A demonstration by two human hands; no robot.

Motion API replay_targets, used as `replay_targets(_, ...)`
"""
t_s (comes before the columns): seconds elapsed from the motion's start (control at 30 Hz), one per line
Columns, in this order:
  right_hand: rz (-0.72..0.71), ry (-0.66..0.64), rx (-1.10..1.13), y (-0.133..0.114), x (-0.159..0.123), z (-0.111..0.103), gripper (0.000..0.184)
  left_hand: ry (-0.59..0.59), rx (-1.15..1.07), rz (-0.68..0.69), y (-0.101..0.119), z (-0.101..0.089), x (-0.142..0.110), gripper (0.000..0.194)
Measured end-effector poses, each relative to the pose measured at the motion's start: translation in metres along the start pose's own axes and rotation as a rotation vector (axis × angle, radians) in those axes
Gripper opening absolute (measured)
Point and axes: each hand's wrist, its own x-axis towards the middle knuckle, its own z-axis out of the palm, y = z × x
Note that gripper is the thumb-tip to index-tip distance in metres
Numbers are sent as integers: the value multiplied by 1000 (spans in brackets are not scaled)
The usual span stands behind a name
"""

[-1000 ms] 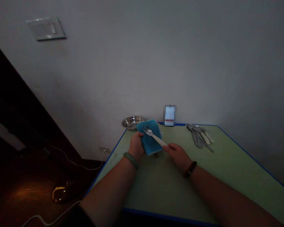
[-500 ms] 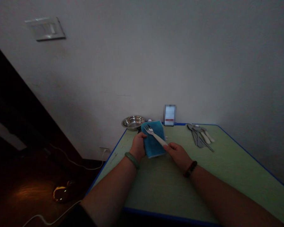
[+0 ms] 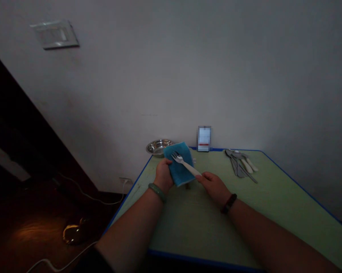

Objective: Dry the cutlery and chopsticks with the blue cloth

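Observation:
My left hand (image 3: pixel 164 175) grips a blue cloth (image 3: pixel 180 171) by its left side, thumb on top; the fingers beneath are hidden. Across the face of the cloth lies a fork (image 3: pixel 190 167) with metal tines and a pale handle, tines pointing up and left. The end of that handle is pinched in my right hand (image 3: pixel 213 185). Both hands are above the light green table (image 3: pixel 205 227). Just behind the cloth, at the table's far left corner, is a shiny metal bowl (image 3: pixel 157 147), partly covered by the cloth.
To the right lies a pile of cutlery (image 3: pixel 240 163), several metal and pale-handled pieces. A phone (image 3: pixel 204 138) with a lit screen stands against the wall at the back. Blue edging (image 3: pixel 307 193) runs round the table. A white cable (image 3: pixel 47 261) trails at lower left.
The blue cloth has tilted and shifted slightly left with my left hand, covering more of the bowl's right side. My right hand and the fork have hardly moved.

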Motion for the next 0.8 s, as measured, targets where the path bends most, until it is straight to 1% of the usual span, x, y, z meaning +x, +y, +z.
replay_targets(0.13, -1, -4, 11, 1, 0, 1, 40, -6, 106, -16, 0, 1, -2, 51)
replay_targets(0.33, -9, 6, 22, -1, -1, 0, 41, -78, 160, -83, -3, 1, -6, 52)
replay_targets(0.53, -12, 16, 42, 1, 0, 1, 42, -71, 167, -106, -3, 3, -8, 54)
replay_targets(0.63, -4, 14, 20, 1, 0, 1, 41, -69, 150, -81, -2, 2, -6, 53)
replay_targets(0.8, -8, 5, -2, 1, 0, -1, 40, -18, 120, 1, -1, 0, -1, 50)
